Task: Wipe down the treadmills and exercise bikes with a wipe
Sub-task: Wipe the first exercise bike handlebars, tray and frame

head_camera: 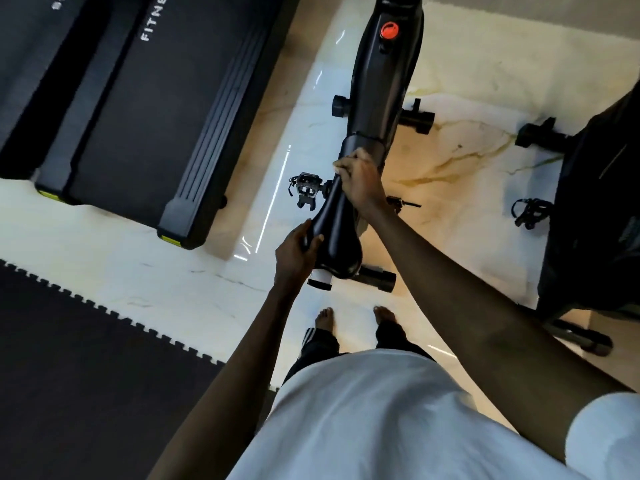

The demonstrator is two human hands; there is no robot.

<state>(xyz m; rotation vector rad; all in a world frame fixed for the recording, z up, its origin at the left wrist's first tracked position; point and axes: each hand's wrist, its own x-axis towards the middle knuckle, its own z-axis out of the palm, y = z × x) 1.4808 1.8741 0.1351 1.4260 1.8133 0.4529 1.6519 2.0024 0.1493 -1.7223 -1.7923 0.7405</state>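
- While a person stands behind a black bike [381,91], both hands are on its saddle [337,237], so the wiping appears to be at the seat.
- Left hand [296,245] grips the saddle's left edge, thumb on top and fingers curled under.
- Right hand [360,183] lies over the saddle's narrow nose, fingers bent down its left side. I cannot tell whether it grips or only presses.
- A pale sliver at the right knuckles may be the wipe [336,165]; it is too small to be sure.
- Nothing shows which surfaces are already clean. By the hands' place, the frame ahead with its red knob [389,31] likely remains.
- Left of the bike lies a black treadmill [156,116], untouched by either hand; a second bike [595,202] stands at the right edge.
- The bike stands on a pale marble floor [467,161], right in front of the person's feet.
- Its long axis runs straight away from the person, leaning slightly right; the saddle's wide end is nearest, its nose pointing forward.
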